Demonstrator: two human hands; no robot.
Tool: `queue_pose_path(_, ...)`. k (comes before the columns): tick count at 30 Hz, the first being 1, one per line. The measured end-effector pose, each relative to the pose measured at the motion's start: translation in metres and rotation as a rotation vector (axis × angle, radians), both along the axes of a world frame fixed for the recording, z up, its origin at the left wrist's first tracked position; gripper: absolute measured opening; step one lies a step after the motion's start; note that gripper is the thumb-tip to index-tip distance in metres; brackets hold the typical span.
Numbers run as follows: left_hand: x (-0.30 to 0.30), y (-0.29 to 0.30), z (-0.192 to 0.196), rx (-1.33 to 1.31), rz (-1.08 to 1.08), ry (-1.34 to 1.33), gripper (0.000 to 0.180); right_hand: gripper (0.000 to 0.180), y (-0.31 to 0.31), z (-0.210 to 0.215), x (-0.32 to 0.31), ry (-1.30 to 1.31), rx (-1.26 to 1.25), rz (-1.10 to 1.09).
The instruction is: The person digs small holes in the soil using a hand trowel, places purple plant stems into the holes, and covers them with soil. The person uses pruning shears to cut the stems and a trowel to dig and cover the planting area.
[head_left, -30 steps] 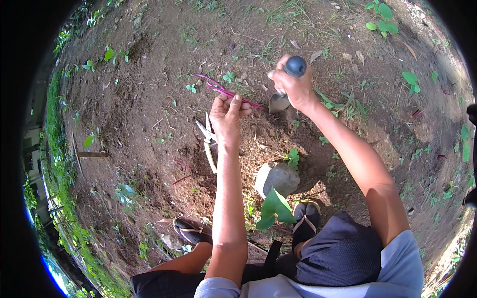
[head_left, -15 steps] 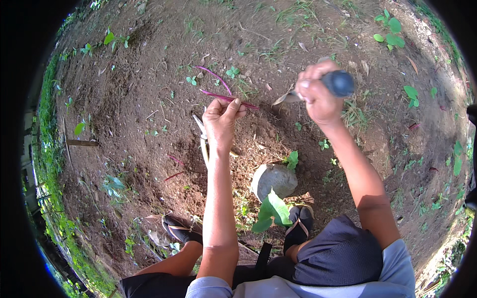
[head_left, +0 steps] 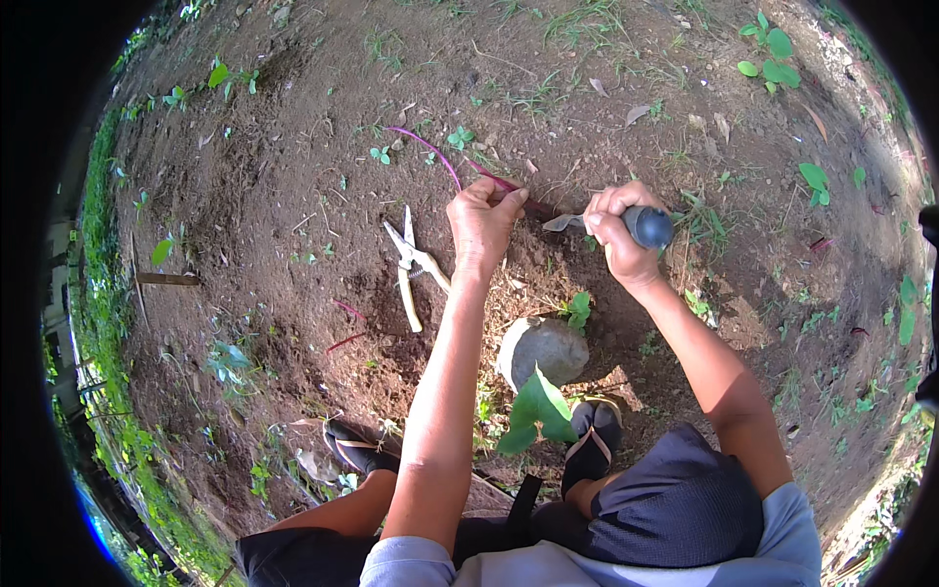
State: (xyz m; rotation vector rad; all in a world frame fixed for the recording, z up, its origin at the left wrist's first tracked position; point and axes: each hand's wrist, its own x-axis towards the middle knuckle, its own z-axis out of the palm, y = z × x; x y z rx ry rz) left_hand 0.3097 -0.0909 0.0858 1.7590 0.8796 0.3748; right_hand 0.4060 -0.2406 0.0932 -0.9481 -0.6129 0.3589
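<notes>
My left hand [head_left: 481,227] pinches a purple-red stem [head_left: 503,184] between thumb and fingers, low over the soil. My right hand [head_left: 624,240] is wrapped round the dark, round-ended handle of a small hand trowel [head_left: 563,223]; its metal blade points left, with the tip close to the stem's right end. Whether the blade touches the stem or the soil, I cannot tell. A second thin purple stem [head_left: 427,147] lies on the ground just beyond my left hand. Left of my left forearm lie pruning shears [head_left: 411,259] with pale handles and spread blades.
A grey stone [head_left: 550,354] sits between my forearms, with a big green leaf [head_left: 538,413] in front of it, near my sandalled feet. Short pieces of wood [head_left: 166,280] and small weeds [head_left: 770,59] dot the brown soil. Green growth [head_left: 93,293] borders the left side.
My right hand with the trowel has come down and nearer to the stem. My left hand has shifted right with the stem, now tilted, uncovering more of the shears.
</notes>
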Motion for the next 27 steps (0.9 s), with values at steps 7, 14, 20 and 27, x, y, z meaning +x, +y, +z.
queue_pose_path(7, 0.012, -0.015, -0.028, -0.006, -0.085, 0.082, 0.010, 0.021, -0.019, -0.003, -0.013, -0.078, -0.009, -0.001)
queue_pose_path(14, 0.005, -0.020, -0.042, -0.075, -0.096, 0.003, 0.010, 0.014, -0.002, 0.080, 0.024, -0.199, 0.090, -0.144)
queue_pose_path(20, 0.004, -0.024, -0.054, 0.240, -0.075, 0.005, 0.011, 0.018, 0.040, 0.049, 0.047, -0.204, 0.011, -0.337)
queue_pose_path(27, 0.004, -0.023, -0.056, 0.161, -0.103, 0.041, 0.010, 0.020, 0.035, 0.029, 0.106, 0.444, 0.068, -0.343)
